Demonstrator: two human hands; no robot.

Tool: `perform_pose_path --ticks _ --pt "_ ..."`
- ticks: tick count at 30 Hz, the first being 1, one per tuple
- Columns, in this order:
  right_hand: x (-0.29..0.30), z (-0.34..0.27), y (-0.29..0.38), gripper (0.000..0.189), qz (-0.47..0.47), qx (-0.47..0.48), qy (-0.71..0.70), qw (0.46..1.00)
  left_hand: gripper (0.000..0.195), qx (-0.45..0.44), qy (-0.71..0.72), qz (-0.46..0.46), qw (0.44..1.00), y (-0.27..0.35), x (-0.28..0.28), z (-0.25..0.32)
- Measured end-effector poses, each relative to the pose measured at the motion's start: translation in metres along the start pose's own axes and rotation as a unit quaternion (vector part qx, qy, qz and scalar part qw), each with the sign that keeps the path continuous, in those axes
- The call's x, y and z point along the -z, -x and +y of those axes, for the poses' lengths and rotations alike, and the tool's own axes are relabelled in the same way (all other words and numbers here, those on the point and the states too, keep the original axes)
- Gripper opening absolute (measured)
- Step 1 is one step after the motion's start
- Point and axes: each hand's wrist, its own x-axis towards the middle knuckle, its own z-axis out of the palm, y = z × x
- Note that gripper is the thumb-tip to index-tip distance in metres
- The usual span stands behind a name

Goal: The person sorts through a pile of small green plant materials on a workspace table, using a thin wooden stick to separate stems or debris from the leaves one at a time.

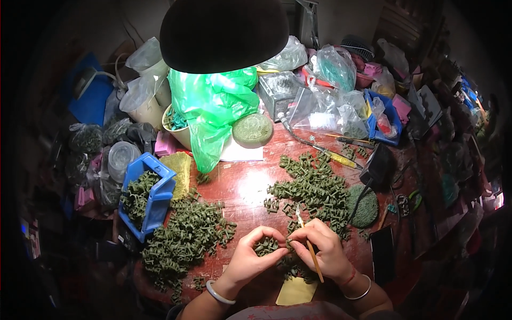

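My left hand [256, 250] and my right hand [326, 252] meet low in the middle, over a red tabletop. Between their fingertips is a small dark green moulded piece [289, 242], partly covered by the fingers. My right hand also holds a slim knife with a wooden handle [315, 262], its metal blade pointing up and away. Several similar pieces [265, 246] show through the curve of my left hand. A heap of pieces [316, 186] lies beyond my right hand. Another large heap [184, 236] spreads to the left of my left hand.
A blue bin [154, 204] of green pieces stands at left beside a yellow sponge [178, 172]. Behind are a green plastic bag [216, 108], a round stone-like block [253, 130] and a grey box [280, 94] with a corded pen tool [340, 159]. A dark lamp shade [224, 36] overhangs the back.
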Motion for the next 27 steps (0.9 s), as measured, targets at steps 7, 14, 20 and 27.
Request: perform_pose_path --ticks 7,14,20,27 --pt "0.000 -0.001 0.001 0.026 0.048 0.063 0.012 0.997 0.025 0.032 0.021 -0.008 0.999 0.002 0.003 -0.003" --pt "0.006 -0.007 0.004 0.031 0.041 0.143 0.000 0.989 0.026 0.136 0.221 0.024 0.966 0.004 0.009 0.004" --pt "0.006 -0.005 0.007 0.028 0.043 0.129 -0.019 0.990 0.028 0.140 0.229 0.017 0.963 0.005 0.007 0.007" --pt "0.004 -0.001 0.012 0.019 0.037 0.113 -0.046 0.992 0.030 0.141 0.233 0.005 0.962 0.004 0.008 0.006"
